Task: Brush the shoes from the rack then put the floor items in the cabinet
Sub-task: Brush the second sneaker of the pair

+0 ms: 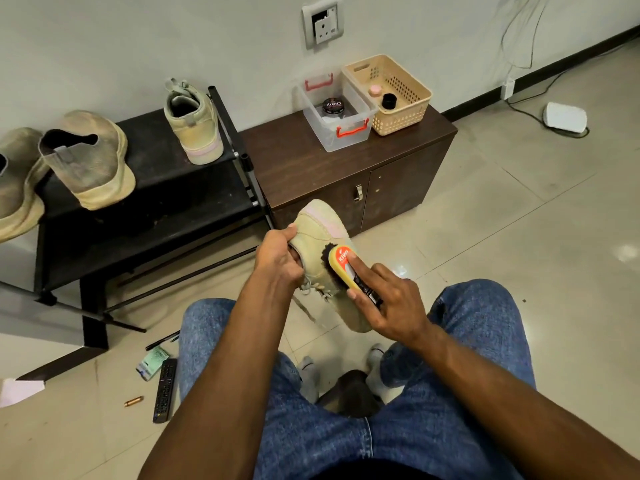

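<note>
Clear box (313, 109): polish tin (333, 106). Basket (408, 116): two jars. Left fingers grip shoe (318, 233), right grip brush (341, 259).

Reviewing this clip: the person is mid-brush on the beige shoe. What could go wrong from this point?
1. The left hand grips the shoe only at its opening, in mid-air; brush pressure from the right hand could twist it loose.
2. The remote, pen and small copper-coloured item lie on the floor by the left knee; shifting could knock or crush them.
</note>
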